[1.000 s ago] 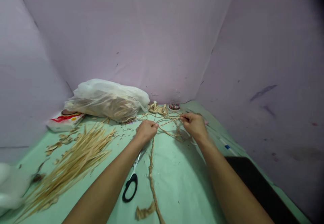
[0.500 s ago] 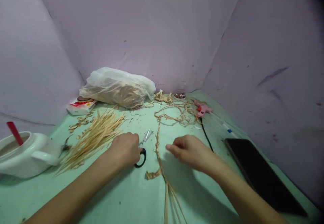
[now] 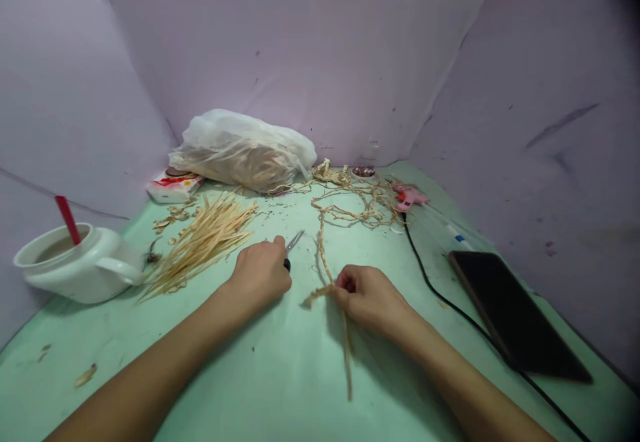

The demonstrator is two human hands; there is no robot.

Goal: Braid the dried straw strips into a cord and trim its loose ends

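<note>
The right hand [image 3: 371, 301], apart from the braided cord [image 3: 322, 245] half a second ago, now pinches it, so the cord, stretching beyond that hand with loose strands [image 3: 348, 365] nearer, seems steadied, while the left hand [image 3: 263, 271] partly covers the scissors [image 3: 295, 241], its grip hidden.

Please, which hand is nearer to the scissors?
Left. The left hand is right at the scissors, hiding most of the handles; the right hand is apart, to their right, its fingertips on the cord.
</note>
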